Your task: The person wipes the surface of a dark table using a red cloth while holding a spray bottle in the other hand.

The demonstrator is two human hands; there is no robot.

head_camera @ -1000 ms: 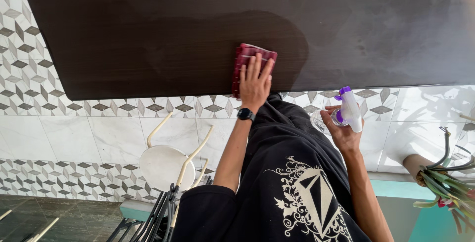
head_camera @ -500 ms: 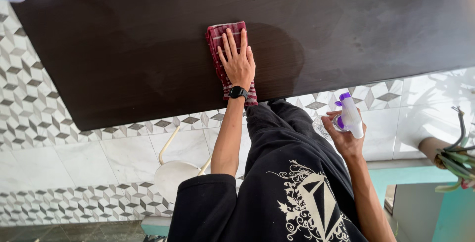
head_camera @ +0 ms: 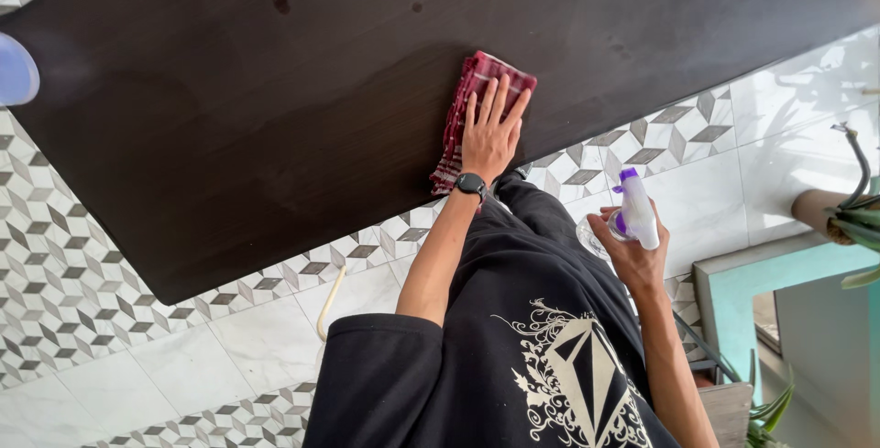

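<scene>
My left hand (head_camera: 490, 135) lies flat, fingers spread, on a red checked cloth (head_camera: 466, 91) and presses it onto a dark brown wooden tabletop (head_camera: 275, 118), close to the table's near edge. A black watch sits on that wrist. My right hand (head_camera: 632, 260) is held away from the table, over the floor, and grips a clear spray bottle (head_camera: 639, 216) with a white and purple trigger head.
White and grey patterned floor tiles (head_camera: 92, 320) lie below the table. A blue round object (head_camera: 14, 71) shows at the left edge. A cream chair leg (head_camera: 328, 306) pokes out near my sleeve. A teal ledge (head_camera: 770, 269) and a potted plant (head_camera: 857, 219) stand at the right.
My left hand has slid the cloth to the right along the table, back toward its near edge. The view has tilted, and the white stool has dropped out of sight. The right hand stays put.
</scene>
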